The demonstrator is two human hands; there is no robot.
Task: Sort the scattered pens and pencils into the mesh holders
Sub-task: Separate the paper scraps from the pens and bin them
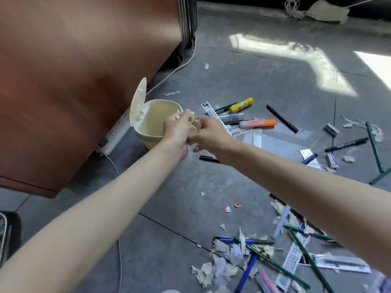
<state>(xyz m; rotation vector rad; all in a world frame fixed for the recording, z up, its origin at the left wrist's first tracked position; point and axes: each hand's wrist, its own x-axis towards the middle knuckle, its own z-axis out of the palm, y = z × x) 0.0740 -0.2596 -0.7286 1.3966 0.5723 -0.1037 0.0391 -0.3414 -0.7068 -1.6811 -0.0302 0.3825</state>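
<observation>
Your left hand (pixel 176 129) and right hand (pixel 209 133) both pinch paper scraps (pixel 193 121) at the bin (pixel 148 140); the orange highlighter (pixel 258 123) lies just right of your right hand, lengthwise left-to-right.

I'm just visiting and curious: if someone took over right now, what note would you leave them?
Left hand and right hand: both pinch crumpled paper scraps over the open bin.
Scattered on the floor: orange highlighter, black marker, green pencils.
Done: nothing sorted that I can see.
Left: all of it; no mesh holder plainly in view.
</observation>
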